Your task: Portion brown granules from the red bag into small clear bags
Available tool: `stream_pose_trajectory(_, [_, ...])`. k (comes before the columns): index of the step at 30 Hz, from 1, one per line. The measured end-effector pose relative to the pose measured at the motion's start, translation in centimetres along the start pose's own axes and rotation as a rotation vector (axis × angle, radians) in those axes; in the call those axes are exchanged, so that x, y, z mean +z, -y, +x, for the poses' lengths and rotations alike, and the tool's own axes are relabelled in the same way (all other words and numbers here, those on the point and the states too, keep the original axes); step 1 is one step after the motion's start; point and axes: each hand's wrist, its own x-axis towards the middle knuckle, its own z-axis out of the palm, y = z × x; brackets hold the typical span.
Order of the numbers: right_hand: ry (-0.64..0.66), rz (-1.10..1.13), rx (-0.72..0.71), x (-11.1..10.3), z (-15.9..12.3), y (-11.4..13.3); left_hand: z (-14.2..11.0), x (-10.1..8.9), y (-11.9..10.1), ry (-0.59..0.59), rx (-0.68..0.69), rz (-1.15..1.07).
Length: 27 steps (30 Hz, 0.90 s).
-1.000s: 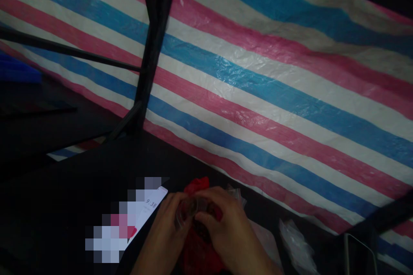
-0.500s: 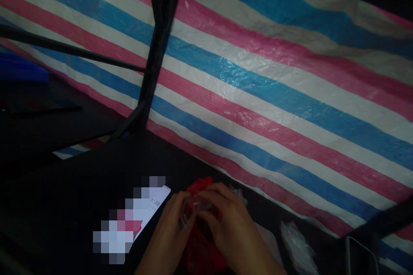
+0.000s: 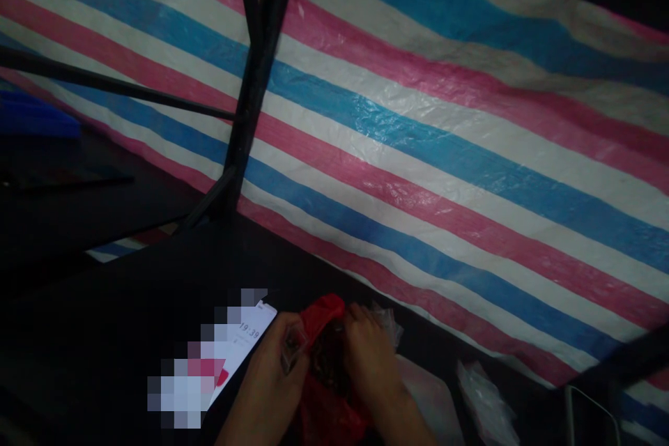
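Note:
At the bottom middle of the head view, a red plastic bag [image 3: 325,410] with dark contents sits on a dark surface between my hands. My left hand [image 3: 269,383] pinches a small clear plastic bag [image 3: 291,352] at the red bag's left side. My right hand [image 3: 368,362] is curled at the red bag's opening, fingers touching its edge and the dark contents; whether it grips anything I cannot tell.
A lit phone [image 3: 237,352] lies just left of my left hand. Crumpled clear plastic [image 3: 483,401] lies to the right, with a pale sheet [image 3: 431,397] nearer. A striped pink, blue and white tarp [image 3: 418,125] fills the background, crossed by a black metal frame [image 3: 256,83].
My hands have parted a little: the left now holds the small clear bag off to the left, and the right has moved into the red bag's opening, which shows more.

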Motion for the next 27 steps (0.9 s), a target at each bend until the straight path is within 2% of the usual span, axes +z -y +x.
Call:
stream_pose_trajectory(12, [-0.035,0.400,-0.053,1.6,-0.2,0.1,0.2,0.2,-0.7,0.015,-0.017,0.014])
stream_pose_trajectory(17, [-0.057,0.589,-0.016,1.7,-0.3,-0.1,0.0,-0.1,-0.4,0.029,-0.023,0.038])
stream_pose_trajectory(22, [-0.056,0.751,0.005,0.9,-1.4,-0.8,-0.1,-0.2,-0.1,0.028,-0.012,0.085])
stream_pose_trajectory(27, [-0.170,0.848,-0.040,-1.4,-2.9,0.2,0.0,-0.1,0.1,0.063,0.005,0.102])
